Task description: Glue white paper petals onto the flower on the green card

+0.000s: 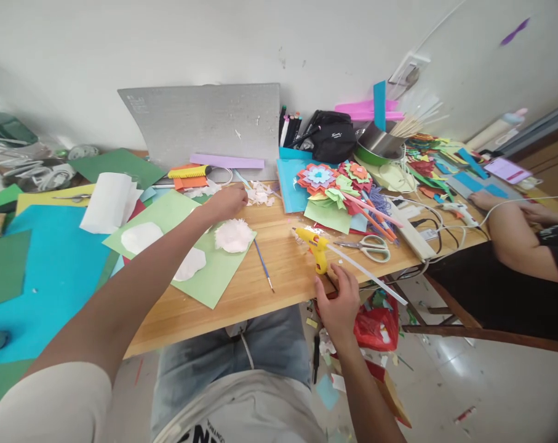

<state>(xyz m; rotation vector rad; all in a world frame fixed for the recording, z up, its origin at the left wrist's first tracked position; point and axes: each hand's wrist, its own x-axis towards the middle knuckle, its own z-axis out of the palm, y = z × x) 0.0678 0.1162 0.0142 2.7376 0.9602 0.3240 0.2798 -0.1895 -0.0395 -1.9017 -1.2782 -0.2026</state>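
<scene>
My left hand [229, 202] reaches over the table to a small heap of pale paper scraps [261, 192]. Its fingers are bent down and together; what they pinch, if anything, is hidden. Below it a fluffy pinkish-white paper flower [233, 235] lies on a light green sheet [214, 289], along with white paper pieces [143, 237], partly behind my forearm. My right hand [341, 301] is at the table's front edge with fingers apart, holding nothing. Just beyond its fingertips is a yellow glue gun [318, 249] with a long glue stick [366, 272] sticking out of its back.
Scissors [371, 247] and a thin paintbrush [264, 264] lie near the glue gun. Layered paper flowers [320, 177] rest behind. A power strip [410, 231] with cables runs at right, beside another person's arm [514, 227]. A grey board [205, 123] leans on the wall.
</scene>
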